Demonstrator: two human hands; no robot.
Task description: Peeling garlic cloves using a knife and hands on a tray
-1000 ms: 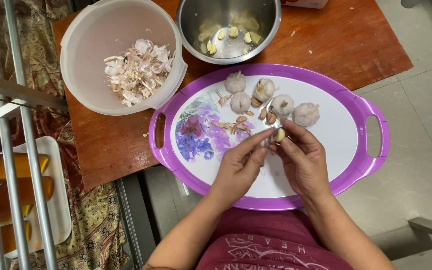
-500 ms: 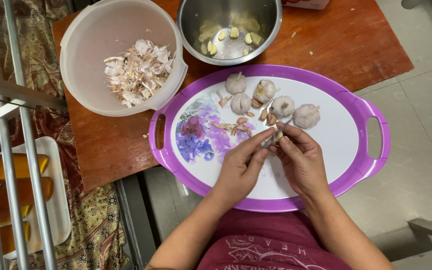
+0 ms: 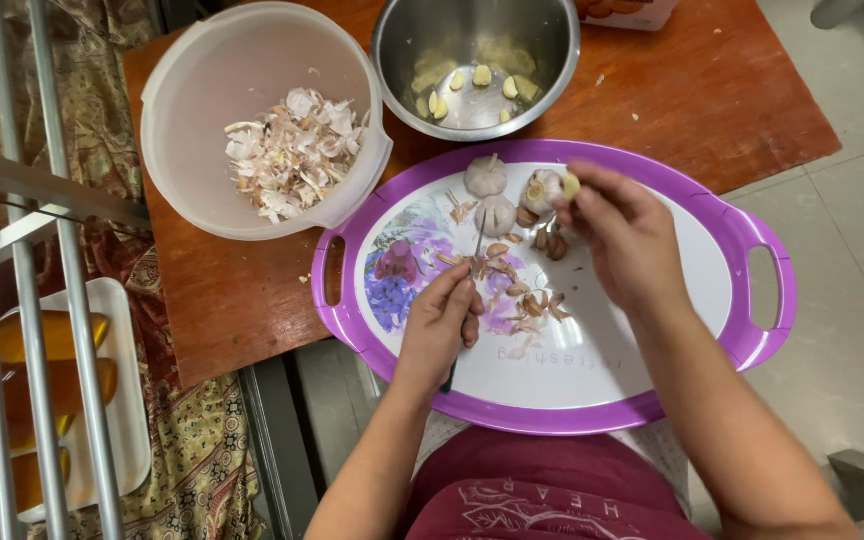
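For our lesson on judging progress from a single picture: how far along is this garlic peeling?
Done: several peeled cloves lie in the steel bowl, and a heap of skins fills the plastic bowl. In hand: the right hand holds one peeled clove at its fingertips; the left hand holds a small knife. Left: whole bulbs and unpeeled cloves on the purple tray.

- plastic bowl (image 3: 202, 120) of papery skins (image 3: 287, 150), up left on the wooden table (image 3: 712, 100)
- white tray (image 3: 132, 400) holding orange-yellow pieces (image 3: 47, 335), far left behind grey metal bars (image 3: 37, 300)
- patterned cloth (image 3: 192, 470) under the table edge
- pale tiled floor (image 3: 852, 300) on the right
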